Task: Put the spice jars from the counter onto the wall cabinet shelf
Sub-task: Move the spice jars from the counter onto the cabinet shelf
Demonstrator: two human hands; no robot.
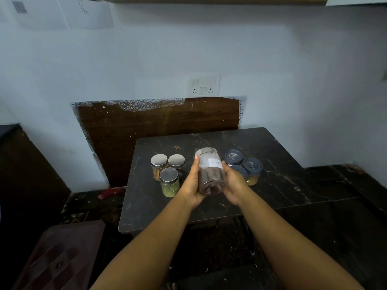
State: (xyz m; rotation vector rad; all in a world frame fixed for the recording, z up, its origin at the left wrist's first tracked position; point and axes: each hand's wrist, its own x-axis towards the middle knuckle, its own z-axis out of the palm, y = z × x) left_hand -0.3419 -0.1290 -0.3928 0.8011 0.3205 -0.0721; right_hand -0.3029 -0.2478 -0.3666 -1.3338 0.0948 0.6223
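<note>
Toward the left edge of the counter (282, 155) we see three silver-lidded jars (169, 174) clustered. Our left hand (191, 185) and right hand (234, 183) wrap the labelled jar (211, 172), tilted above the counter's middle. Right of it, three blue-lidded jars (252, 166) sit, one half hidden behind our right hand. The label's writing is unreadable.

The handwritten word on the white label (213, 162) of the held jar (211, 172) is too small and smeared to read in full. The left hand (191, 184) and right hand (234, 183) cover both flanks of that jar. At centre right, one of the blue-lidded jars (240, 171) sits mostly behind the right hand. The wall cabinet (209, 0) is cut by the upper edge, only its underside showing. At the bottom edge, both forearms run out of frame.
</note>
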